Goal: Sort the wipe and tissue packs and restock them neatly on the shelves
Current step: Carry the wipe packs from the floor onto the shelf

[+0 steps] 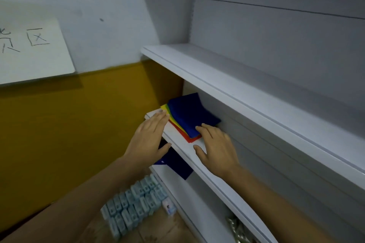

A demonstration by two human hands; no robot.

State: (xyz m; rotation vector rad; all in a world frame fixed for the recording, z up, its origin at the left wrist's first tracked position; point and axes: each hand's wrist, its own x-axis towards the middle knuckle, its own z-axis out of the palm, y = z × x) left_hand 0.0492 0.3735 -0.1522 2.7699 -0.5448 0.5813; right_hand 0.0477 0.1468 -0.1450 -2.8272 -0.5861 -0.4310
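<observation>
At seven o'clock, pale blue packs (134, 203) stand in rows below the shelf (197, 156). The left hand (150, 136) lies flat, fingers straight, fingertips at the coloured stack (189, 114), which rests on the shelf at twelve o'clock. The right hand (215, 144), fingers spread, touches its blue top.

In the middle of the frame a white shelf (199, 161) carried a stack of coloured sheets (190, 117), blue on top, red lowest. At the lower centre, pale blue packs (134, 202) stood in rows on a brown surface (158, 228).
</observation>
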